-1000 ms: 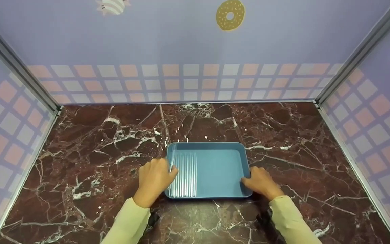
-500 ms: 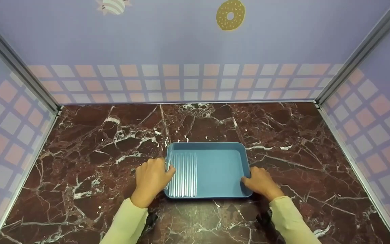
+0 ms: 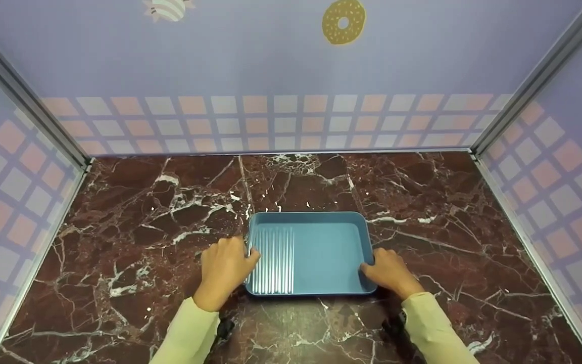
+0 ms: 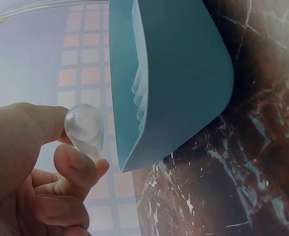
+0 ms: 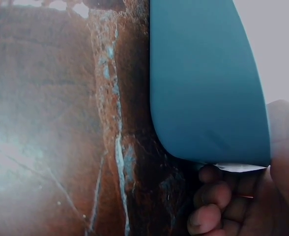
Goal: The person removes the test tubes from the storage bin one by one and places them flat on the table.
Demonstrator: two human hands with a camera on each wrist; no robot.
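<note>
Lower centre: blue rectangular tray [image 3: 329, 259], clear straight rods [image 3: 277, 263] at its left. Left hand [image 3: 224, 267] pinches another rod [image 4: 84, 125]; right hand [image 3: 391, 271] grips tray.

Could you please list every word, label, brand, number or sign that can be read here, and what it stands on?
None: I can read no text on the blue tray, the clear rods or the back wall, whose doughnut is only a picture.
A faint arrow-like mark on the tabletop is too blurred to identify.

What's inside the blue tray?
In the blue tray, clear rods lie side by side at left; the right looks bare. The left grip hides part of the tray's left edge.
</note>
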